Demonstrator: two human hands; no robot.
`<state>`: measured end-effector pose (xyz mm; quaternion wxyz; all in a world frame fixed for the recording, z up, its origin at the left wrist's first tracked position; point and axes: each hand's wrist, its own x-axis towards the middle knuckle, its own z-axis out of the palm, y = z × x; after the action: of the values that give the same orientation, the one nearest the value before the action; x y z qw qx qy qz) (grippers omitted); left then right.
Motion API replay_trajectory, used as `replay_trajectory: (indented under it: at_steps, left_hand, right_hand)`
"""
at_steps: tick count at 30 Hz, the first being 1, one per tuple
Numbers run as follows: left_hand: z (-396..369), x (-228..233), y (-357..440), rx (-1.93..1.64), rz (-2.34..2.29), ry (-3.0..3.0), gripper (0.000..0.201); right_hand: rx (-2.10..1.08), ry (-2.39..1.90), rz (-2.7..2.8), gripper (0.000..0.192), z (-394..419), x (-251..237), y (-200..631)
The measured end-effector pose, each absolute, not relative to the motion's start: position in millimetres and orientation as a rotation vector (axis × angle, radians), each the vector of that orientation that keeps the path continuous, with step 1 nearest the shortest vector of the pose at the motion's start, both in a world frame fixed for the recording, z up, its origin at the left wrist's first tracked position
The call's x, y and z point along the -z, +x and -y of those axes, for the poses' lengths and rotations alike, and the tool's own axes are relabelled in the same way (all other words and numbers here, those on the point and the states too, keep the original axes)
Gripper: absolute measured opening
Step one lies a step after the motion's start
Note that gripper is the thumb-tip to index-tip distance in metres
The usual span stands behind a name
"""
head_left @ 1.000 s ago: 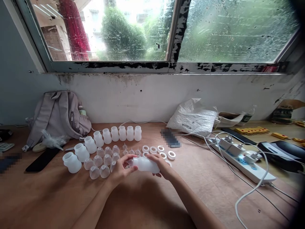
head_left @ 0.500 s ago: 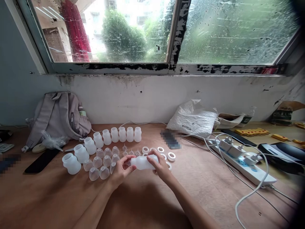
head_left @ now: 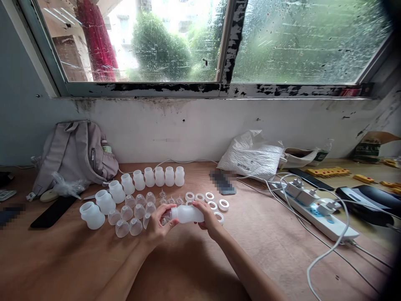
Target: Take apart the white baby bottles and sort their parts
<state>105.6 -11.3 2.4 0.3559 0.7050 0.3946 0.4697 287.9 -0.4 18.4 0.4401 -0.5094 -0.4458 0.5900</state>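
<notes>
Just above the desk (head_left: 275,234), near the middle of the head view, both hands hold one white bottle (head_left: 186,214) lying on its side. Right hand (head_left: 208,217) wraps its fingers closed over the bottle's base end, thumb underneath. Left hand (head_left: 158,223) pinches the neck end, where a small clear piece sits at the mouth; its grip is closed around that end, though the exact contact is too small to tell. The bottle is smooth, milky, translucent plastic, cylindrical with a rounded shoulder.

At 12 o'clock from the hands lie flat white rings (head_left: 209,196) and tiny clear cone-shaped tips (head_left: 171,200). At 10 o'clock stands a cluster of clear domed caps (head_left: 127,213), mouths down, and beyond them a curved row of squat white bottles (head_left: 148,177) with open necks, running round to 9 o'clock. A soft grey backpack (head_left: 75,150) leans on the wall at 10 o'clock. At 2 o'clock lies a crinkled white plastic bag (head_left: 250,156), and at 3 o'clock a white power strip (head_left: 326,219) with looping cables. The desk is bare, reddish plywood.
</notes>
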Motion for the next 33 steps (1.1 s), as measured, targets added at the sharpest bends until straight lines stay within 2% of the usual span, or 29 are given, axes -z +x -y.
replay_trajectory:
  at_steps: [8, 12, 16, 19, 21, 24, 29, 33]
  left_hand:
    - [10, -30, 88, -1.102, -1.127, 2.102, 0.038]
    - [4, -46, 58, -1.096, -1.481, 2.193, 0.031]
    - [-2, -38, 39, -0.738, -1.808, 2.330, 0.030]
    - [-3, -28, 36, -0.511, -1.878, 2.357, 0.032]
    - [-1, -28, 35, -0.484, -1.861, 2.327, 0.030]
    - [3, -40, 33, -0.713, -1.679, 2.185, 0.028]
    - [7, -55, 40, -1.374, -1.196, 1.644, 0.040]
    - [2, -40, 58, -1.521, -1.030, 1.502, 0.040]
  right_hand:
    - [-1.571, -1.169, 1.061, 0.033, -1, -11, 285]
    - [-1.569, -1.125, 0.993, 0.036, -4, -7, 286]
    - [-1.575, -1.023, 0.935, 0.038, -6, -7, 288]
    - [-1.560, -0.963, 0.911, 0.037, -7, -6, 289]
    - [-1.553, -0.947, 0.906, 0.037, -7, -6, 288]
    - [-1.539, -0.919, 0.905, 0.036, -7, -6, 286]
    - [-1.562, -0.941, 0.925, 0.037, -4, -8, 283]
    - [-1.527, -0.958, 0.914, 0.035, -1, -7, 283]
